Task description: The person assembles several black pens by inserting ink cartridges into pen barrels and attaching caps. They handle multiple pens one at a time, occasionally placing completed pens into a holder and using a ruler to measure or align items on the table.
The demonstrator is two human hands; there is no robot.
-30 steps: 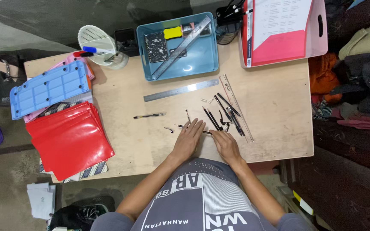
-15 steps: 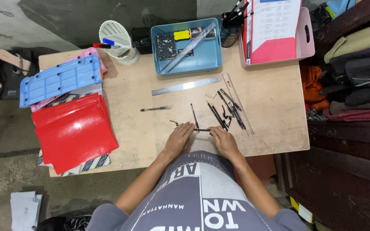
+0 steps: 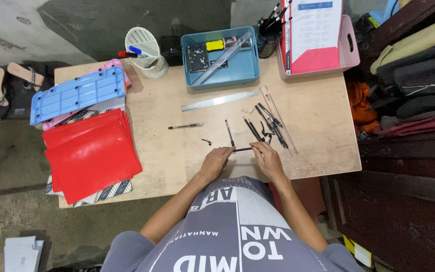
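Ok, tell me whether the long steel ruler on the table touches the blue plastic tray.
Apart. The head view shows the steel ruler lying flat with a strip of bare table between it and the blue tray.

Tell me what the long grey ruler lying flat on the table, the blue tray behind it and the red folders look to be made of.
Long grey ruler: probably metal; pale silvery sheen, thin flat strip. Blue tray: likely moulded plastic; even matte colour, rounded rim. Red folders: seemingly glossy plastic sheet; soft light reflections on the flat covers.
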